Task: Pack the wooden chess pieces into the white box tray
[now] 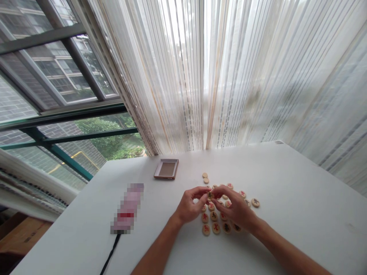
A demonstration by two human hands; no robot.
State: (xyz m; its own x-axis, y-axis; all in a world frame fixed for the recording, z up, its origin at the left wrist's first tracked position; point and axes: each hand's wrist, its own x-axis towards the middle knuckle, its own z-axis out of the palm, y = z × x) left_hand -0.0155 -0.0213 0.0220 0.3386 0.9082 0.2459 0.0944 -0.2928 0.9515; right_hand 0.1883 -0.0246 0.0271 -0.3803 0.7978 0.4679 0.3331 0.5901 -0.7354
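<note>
Several round wooden chess pieces (215, 228) with red and black characters lie on the white table (301, 198). My left hand (190, 206) and my right hand (233, 206) meet above them, and both pinch one piece with a black character (210, 195) between fingertips. Two blank-faced pieces (205, 178) lie a little farther back. More pieces are partly hidden under my right hand.
A small open box (166, 169) lies at the back left of the pieces. A blurred pink object (127, 208) with a black cord (110, 252) lies to the left. Sheer striped curtains (229, 76) hang behind the table; a window (57, 88) is at left.
</note>
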